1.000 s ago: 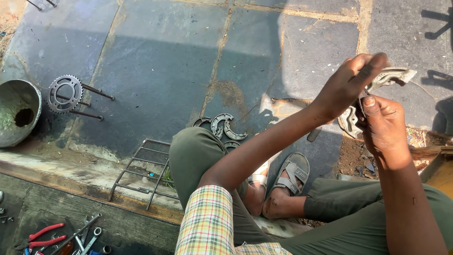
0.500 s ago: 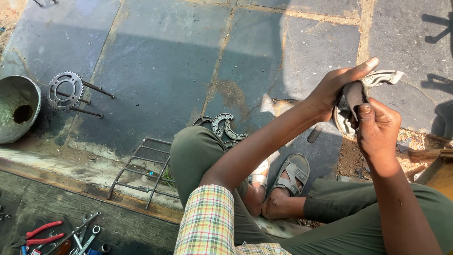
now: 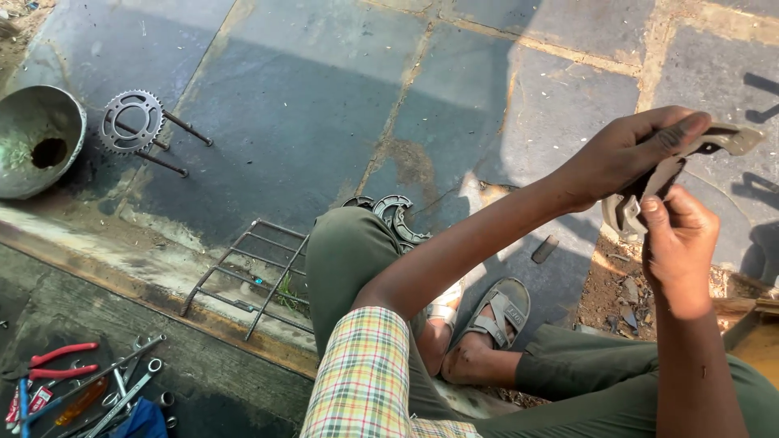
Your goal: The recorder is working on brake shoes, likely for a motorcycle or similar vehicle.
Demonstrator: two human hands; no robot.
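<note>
A yellow, green and red checked sleeve point(image 3: 361, 373) is being worn above olive-green trousers point(image 3: 349, 259), and grey-strapped sandals point(image 3: 497, 312) are being worn below. Red-handled pliers point(image 3: 53, 363) and silver spanners point(image 3: 122, 388) are being shown on the dark floor point(image 3: 162, 381); a grey sprocket point(image 3: 130, 122) is being shown on blue-grey stone slabs point(image 3: 308, 105).

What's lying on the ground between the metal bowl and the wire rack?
A toothed sprocket with two bolts, between bowl and wire rack, head view.
</note>
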